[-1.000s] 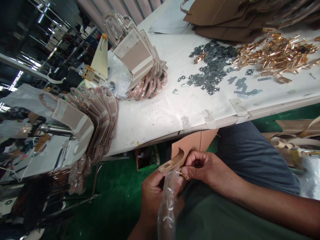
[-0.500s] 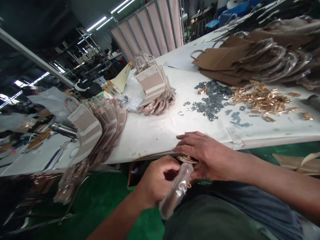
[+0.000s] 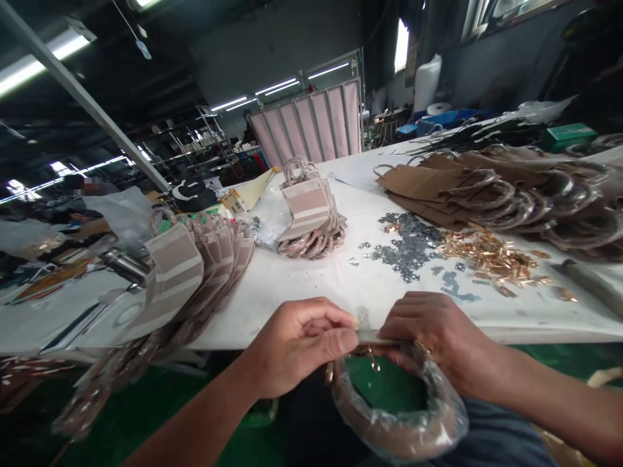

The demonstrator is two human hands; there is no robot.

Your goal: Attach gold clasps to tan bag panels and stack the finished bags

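Note:
Just in front of the table edge, both hands hold a bag panel by its upper edge [image 3: 372, 336]. My left hand [image 3: 294, 344] pinches the left part between thumb and fingers. My right hand [image 3: 435, 324] has its fingers curled over the right part. The panel's brown handle [image 3: 396, 428], wrapped in clear plastic, loops down toward me, and a small gold ring [image 3: 374, 365] shows inside the loop. Most of the panel is hidden. Beyond the hands lie dark flat metal plates [image 3: 409, 250] and a pile of gold-coloured fittings [image 3: 491, 256].
On the white table [image 3: 287, 285] stand a fanned stack of beige bag panels [image 3: 178, 263] at left and another stack [image 3: 309, 204] mid-table. Brown panels with wrapped handles [image 3: 433, 185] are heaped at right. A metal flask [image 3: 124, 266] lies behind the left stack.
My hands have moved apart and the panel has turned, so its handle, seen end-on before, now shows as a wide loop. The camera view has tilted upward.

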